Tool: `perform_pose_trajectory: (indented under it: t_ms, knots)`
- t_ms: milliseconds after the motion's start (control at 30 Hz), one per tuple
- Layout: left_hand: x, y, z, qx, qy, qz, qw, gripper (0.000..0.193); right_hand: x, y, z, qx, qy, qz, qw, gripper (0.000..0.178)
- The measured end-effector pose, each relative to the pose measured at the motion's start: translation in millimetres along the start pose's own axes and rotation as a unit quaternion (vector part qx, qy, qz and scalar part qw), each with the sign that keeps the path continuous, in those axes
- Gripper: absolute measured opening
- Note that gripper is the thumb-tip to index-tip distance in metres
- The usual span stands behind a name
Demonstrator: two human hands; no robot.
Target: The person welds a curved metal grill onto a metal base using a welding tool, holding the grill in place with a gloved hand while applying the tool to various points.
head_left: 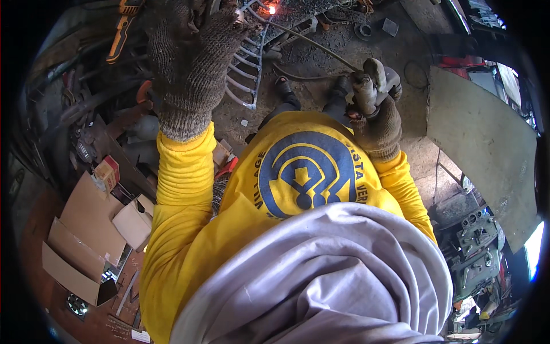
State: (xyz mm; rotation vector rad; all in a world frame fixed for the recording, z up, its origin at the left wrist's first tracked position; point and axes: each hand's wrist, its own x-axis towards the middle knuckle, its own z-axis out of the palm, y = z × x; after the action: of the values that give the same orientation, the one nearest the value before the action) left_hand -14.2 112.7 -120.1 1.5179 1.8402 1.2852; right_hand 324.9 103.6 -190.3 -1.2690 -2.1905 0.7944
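Observation:
My right hand (379,123), in a knitted glove, is closed around a welding electrode holder (364,92). From it a thin welding rod (321,47) slants up and left toward a bright orange glow (272,10) at the top edge. My left hand (192,69), in a dark, worn knitted glove, reaches to the upper edge beside a metal grille (252,105) of curved bars. Its fingers look bent around something, but dark shadow and the picture edge hide what they grip. The glow lies at the upper part of the grille, right of my left hand.
An orange-and-black tool (118,37) lies at upper left. Opened cardboard boxes (86,221) stand at lower left. A large metal sheet (481,149) leans at right, above greasy machine parts (478,241). A cable (309,77) crosses the floor near my feet.

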Motion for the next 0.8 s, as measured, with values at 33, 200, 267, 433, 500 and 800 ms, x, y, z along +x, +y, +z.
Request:
perform_pose_trajectory:
  t_ms: [33, 200, 267, 433, 500, 800]
  knots:
    - [0.3, -0.8, 0.2, 0.003, 0.002, 0.001, 1.0, 0.057, -1.9, 0.1, 0.3, 0.032, 0.006, 0.028, 0.999, 0.055]
    - [-0.8, -2.5, -0.1, 0.008, 0.008, 0.001, 1.0, 0.057, -8.2, 2.5, 1.2, 0.012, -0.001, 0.033, 0.999, 0.056]
    - [-1.2, -3.2, 0.7, 0.011, 0.01, 0.002, 1.0, 0.057, -2.3, -2.6, -1.3, 0.01, -0.002, -0.004, 1.0, 0.055]
    - [-1.8, -2.2, 2.0, 0.014, 0.014, 0.005, 1.0, 0.057, 15.2, -12.8, -7.8, -0.027, 0.01, -0.103, 0.994, 0.051]
    - [-2.1, -1.5, 1.0, 0.015, 0.017, 0.006, 1.0, 0.057, 12.6, -15.1, -6.6, 0.012, 0.014, -0.075, 0.997, 0.05]
    - [-3.5, 0.4, -4.9, 0.006, 0.063, 0.016, 0.998, 0.056, 18.4, -11.3, 1.0, 0.013, -0.027, -0.069, 0.997, 0.044]
